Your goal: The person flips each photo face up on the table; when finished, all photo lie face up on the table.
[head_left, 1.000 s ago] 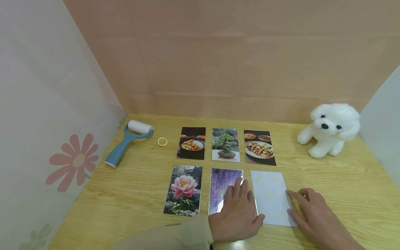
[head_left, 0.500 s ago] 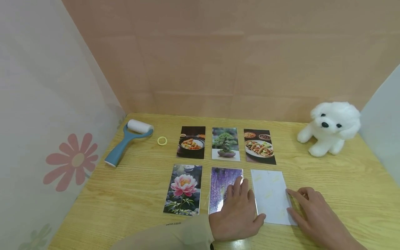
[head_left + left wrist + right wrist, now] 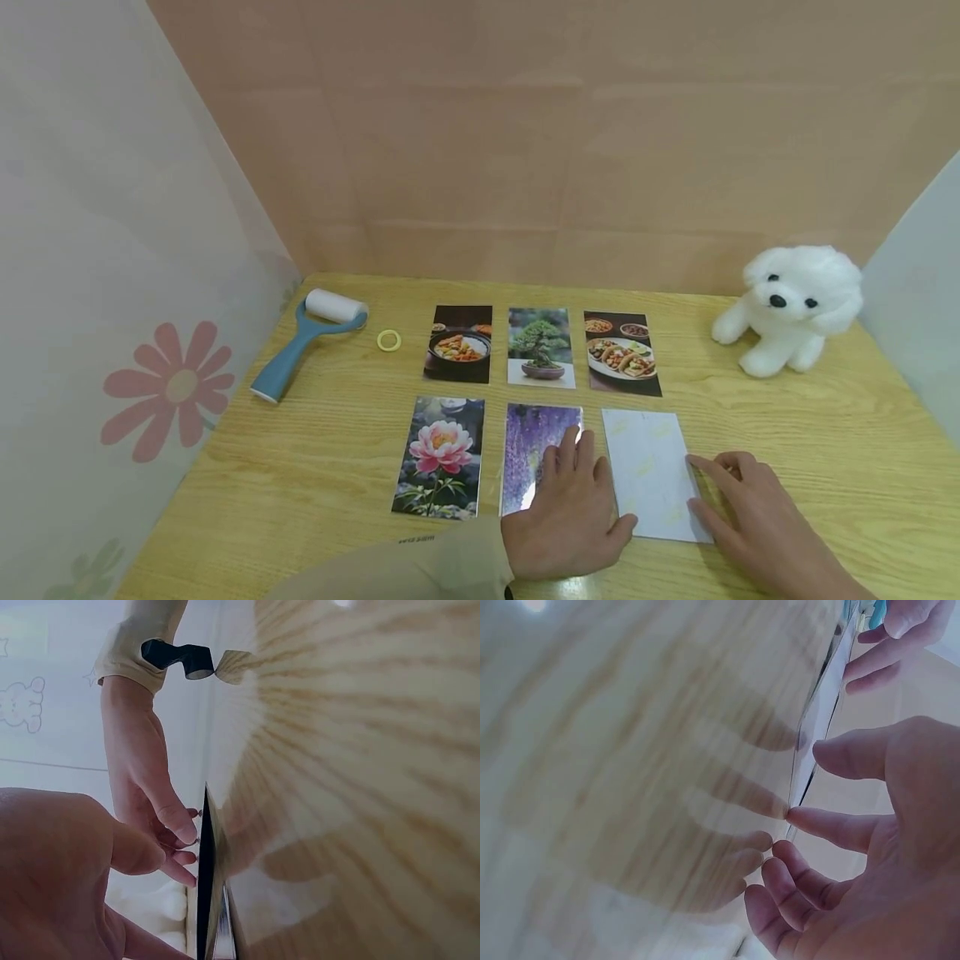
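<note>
In the head view my left hand [image 3: 566, 517] lies with straight fingers over a card with purple hanging blossoms [image 3: 536, 442], covering its lower right part. The left thumb reaches the lower left corner of a card lying white side up [image 3: 648, 475], with faint yellowish marks. My right hand [image 3: 757, 508] is at that white card's right edge. Its index fingertip [image 3: 799, 816] touches the edge in the right wrist view, and the thumb is close beside it; the other fingers bend loosely. To the left lies a peony card [image 3: 442, 454].
Behind lie three more cards: a rice dish [image 3: 459, 343], a bonsai [image 3: 542, 346] and tacos [image 3: 622, 354]. A blue-handled lint roller [image 3: 296, 354] and a yellow ring [image 3: 389, 340] lie at the left. A white plush dog [image 3: 795, 308] sits at the back right of the wooden table [image 3: 300, 500].
</note>
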Action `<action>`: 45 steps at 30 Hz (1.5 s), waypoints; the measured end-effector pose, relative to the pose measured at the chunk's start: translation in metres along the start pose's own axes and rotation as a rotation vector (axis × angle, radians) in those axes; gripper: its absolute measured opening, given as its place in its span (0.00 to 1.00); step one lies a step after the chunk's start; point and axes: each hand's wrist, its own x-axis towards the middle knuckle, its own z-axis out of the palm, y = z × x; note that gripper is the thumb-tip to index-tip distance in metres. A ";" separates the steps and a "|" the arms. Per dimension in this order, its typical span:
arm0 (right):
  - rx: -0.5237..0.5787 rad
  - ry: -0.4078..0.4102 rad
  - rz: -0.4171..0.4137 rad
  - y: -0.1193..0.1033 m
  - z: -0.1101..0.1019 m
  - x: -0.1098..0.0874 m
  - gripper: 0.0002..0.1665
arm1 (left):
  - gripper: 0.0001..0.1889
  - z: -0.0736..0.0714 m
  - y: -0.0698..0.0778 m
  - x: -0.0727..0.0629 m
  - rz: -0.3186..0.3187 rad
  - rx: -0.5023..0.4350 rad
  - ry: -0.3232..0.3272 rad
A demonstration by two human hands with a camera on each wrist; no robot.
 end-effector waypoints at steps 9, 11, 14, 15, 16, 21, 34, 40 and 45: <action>0.017 -0.014 0.003 -0.001 0.001 0.001 0.29 | 0.38 -0.003 0.004 -0.001 0.010 -0.059 0.047; 0.032 -0.001 -0.004 -0.001 0.002 0.001 0.28 | 0.36 -0.004 0.005 -0.003 0.034 -0.070 0.082; 0.062 0.033 -0.016 -0.004 0.002 0.001 0.27 | 0.35 -0.006 0.006 -0.003 0.059 -0.128 0.120; 0.075 0.035 -0.012 -0.005 0.002 0.002 0.27 | 0.36 -0.007 0.007 -0.003 0.064 -0.164 0.124; 0.093 0.038 -0.012 -0.006 0.001 0.002 0.26 | 0.36 -0.008 0.007 -0.003 0.069 -0.202 0.127; 0.197 0.003 0.038 -0.015 -0.006 0.004 0.20 | 0.37 -0.011 0.009 -0.002 0.120 -0.329 0.159; 0.434 -0.194 0.249 -0.033 -0.025 0.007 0.28 | 0.35 -0.010 0.007 0.005 0.339 -0.551 0.098; 0.550 -0.322 0.327 -0.039 -0.030 0.011 0.41 | 0.35 -0.008 0.009 0.005 0.372 -0.463 0.052; 0.575 -0.359 0.337 -0.041 -0.034 0.013 0.40 | 0.33 -0.005 0.007 0.005 0.351 -0.454 0.042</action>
